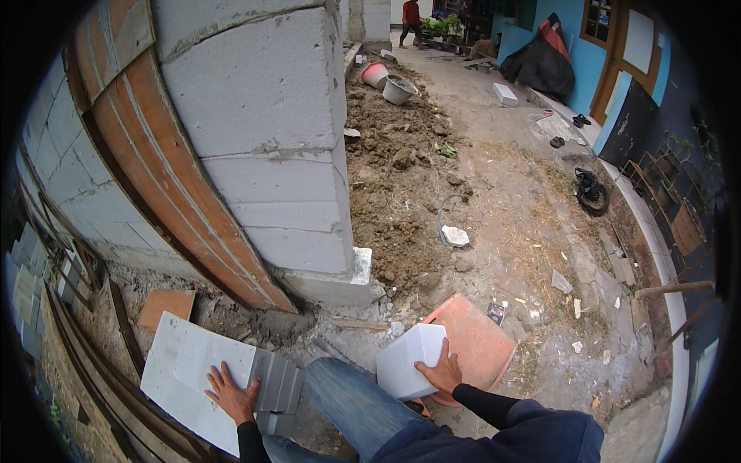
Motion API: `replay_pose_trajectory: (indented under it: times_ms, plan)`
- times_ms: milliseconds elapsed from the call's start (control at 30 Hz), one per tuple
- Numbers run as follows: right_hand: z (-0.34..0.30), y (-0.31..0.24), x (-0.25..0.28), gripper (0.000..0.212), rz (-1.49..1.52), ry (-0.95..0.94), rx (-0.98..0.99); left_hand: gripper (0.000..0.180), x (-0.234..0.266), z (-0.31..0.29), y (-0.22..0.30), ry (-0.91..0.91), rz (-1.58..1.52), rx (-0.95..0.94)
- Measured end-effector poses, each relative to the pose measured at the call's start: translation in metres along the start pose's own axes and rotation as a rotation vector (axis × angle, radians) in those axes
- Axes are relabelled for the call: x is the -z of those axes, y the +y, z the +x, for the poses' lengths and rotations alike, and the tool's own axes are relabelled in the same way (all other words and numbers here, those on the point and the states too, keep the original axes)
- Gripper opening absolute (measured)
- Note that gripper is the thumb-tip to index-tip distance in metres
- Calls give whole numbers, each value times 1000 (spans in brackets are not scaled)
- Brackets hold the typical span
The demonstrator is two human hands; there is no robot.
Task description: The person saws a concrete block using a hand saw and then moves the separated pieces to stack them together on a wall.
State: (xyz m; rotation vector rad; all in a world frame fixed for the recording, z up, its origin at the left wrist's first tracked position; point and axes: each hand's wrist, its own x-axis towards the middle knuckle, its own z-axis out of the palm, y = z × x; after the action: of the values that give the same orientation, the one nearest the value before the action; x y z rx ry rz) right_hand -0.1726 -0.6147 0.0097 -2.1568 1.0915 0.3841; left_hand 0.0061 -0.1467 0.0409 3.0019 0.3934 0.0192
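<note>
Landmark item: one pale block pillar (251, 92), standing before me.

Left hand (231, 392): is lying palm down, fingers spreading apart, on a stack of pale blocks (197, 363). The stack is sitting on the pillar's near side, toward the left.

Right hand (442, 372): is pressing thumb and fingers against the right end of a white block (403, 359); I cannot tell whether it is clamping or only steadying. This block is standing on the pillar's near side, toward the right, overlapping an orange panel (480, 339) in my sight.

Sundries: brown boards (166, 139) are leaning along the pillar's left; loose soil (401, 174) is lying along its right; beyond, a pink bucket (375, 75) is tipping beside a grey bucket (399, 89). Farthest past the pillar, a person in red (410, 21) is standing upright.
</note>
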Motion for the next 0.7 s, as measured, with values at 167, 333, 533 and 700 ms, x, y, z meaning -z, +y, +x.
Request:
replay_pose_trajectory:
  times_ms: [167,333,533,700]
  plan:
    - [0,0,0,125,0,0,-3,106,2,-1,0,10,-11,-11]
    - [1,1,0,125,-13,1,-6,108,1,-1,1,12,-11,-4]
    - [1,-2,-1,125,-19,0,-9,111,-3,1,-1,18,-3,9]
    - [1,-1,-2,125,-17,4,-9,110,-3,1,-1,16,11,8]
